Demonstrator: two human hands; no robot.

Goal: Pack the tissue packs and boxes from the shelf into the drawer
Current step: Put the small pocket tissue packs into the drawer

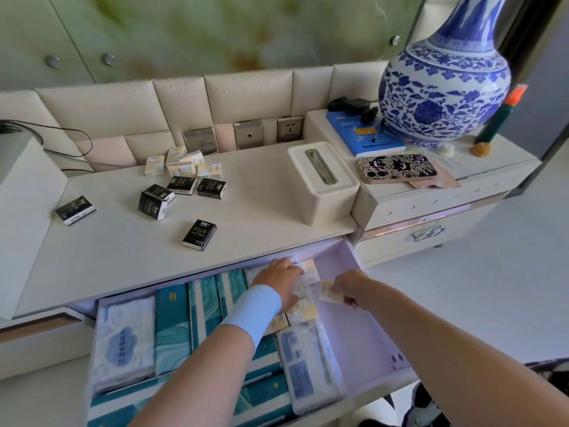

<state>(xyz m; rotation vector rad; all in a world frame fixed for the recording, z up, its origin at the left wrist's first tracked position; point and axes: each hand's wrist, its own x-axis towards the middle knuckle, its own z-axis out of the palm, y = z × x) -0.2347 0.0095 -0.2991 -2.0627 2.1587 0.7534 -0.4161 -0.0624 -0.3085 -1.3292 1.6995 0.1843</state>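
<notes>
We counted six black tissue packs (pixel 199 235) on the shelf (pixel 261 180), and five pale tissue packs (pixel 155 165) bunched behind them. There was one white tissue box (pixel 323 192), one blue-and-white vase (pixel 443 87), one blue book (pixel 366 138), one patterned phone case (pixel 397 168) and three wall plates (pixel 248 134). One drawer (pixel 366 322) was open. In it we saw two large white-and-blue packs (pixel 124 340) and a row of teal packs (pixel 172 328) that the arms covered too much to number. There were two hands, the left hand (pixel 278 278) and the right hand (pixel 348 288), and the right pinched one pale pack (pixel 328 294). A few more pale ones lay half hidden.
</notes>
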